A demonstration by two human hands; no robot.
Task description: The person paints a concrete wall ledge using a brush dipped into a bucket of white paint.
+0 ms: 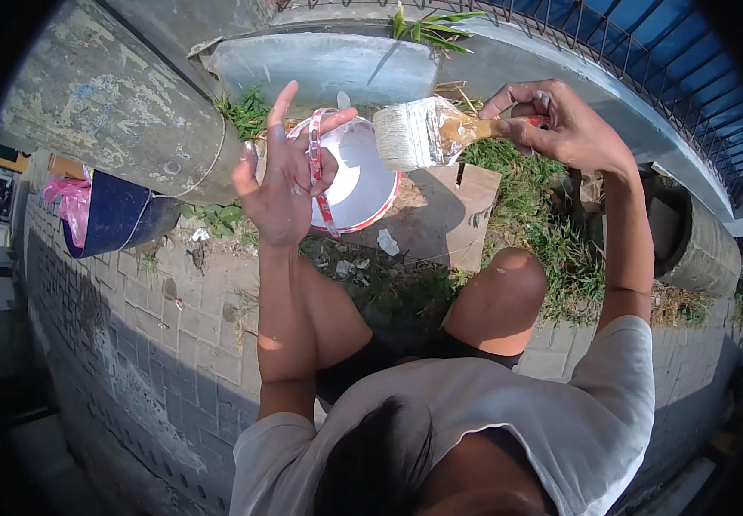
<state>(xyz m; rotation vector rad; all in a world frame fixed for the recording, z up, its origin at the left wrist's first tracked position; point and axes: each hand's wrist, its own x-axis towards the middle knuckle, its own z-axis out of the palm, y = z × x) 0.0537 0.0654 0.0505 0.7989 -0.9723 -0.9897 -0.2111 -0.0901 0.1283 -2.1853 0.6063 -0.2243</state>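
A wide paintbrush (464, 129) with a wooden handle and white paint over its bristles is pinched in my right hand (561, 129). Its bristles hang over the right side of a white bucket (394, 196) with a red-marked rim, which shows white inside. My left hand (289, 185) is at the bucket's left side. Its thumb and two fingers stretch out, while the other fingers curl round a red-and-white strip (315, 150) that looks like the bucket's handle. White specks mark both hands.
Under and beside the bucket lies a flat board (474, 193) on grass (522, 168). A large concrete cylinder (130, 103) stands at the left, near a dark blue bucket (117, 215) with a pink bag (72, 202). A low wall (320, 64) and metal fence (647, 47) run behind.
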